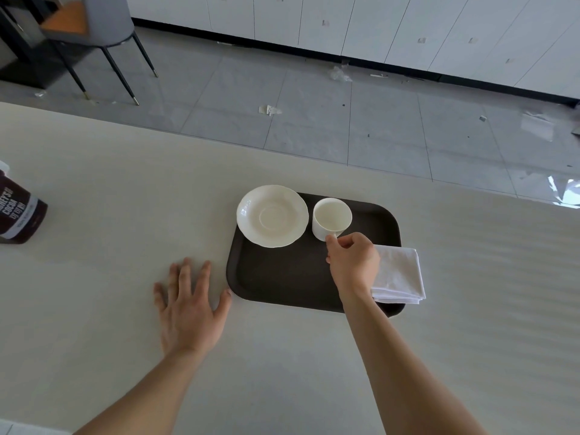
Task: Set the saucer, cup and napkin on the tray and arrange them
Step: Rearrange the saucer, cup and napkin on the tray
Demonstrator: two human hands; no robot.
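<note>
A dark brown tray [282,277] lies on the pale table. A white saucer [272,215] rests on its far left corner, overhanging the rim. An empty white cup [331,218] stands upright on the tray just right of the saucer. My right hand [353,260] is at the cup's near side, thumb and fingers pinched on its handle, which is mostly hidden. A folded white napkin [398,276] lies over the tray's right edge, partly under my right wrist. My left hand [188,304] lies flat on the table, fingers spread, thumb touching the tray's left rim.
A brown cocoa container [17,211] stands at the table's left edge. The table's far edge runs diagonally behind the tray, with grey floor tiles, scraps of litter, a chair [94,29] and white cabinets beyond.
</note>
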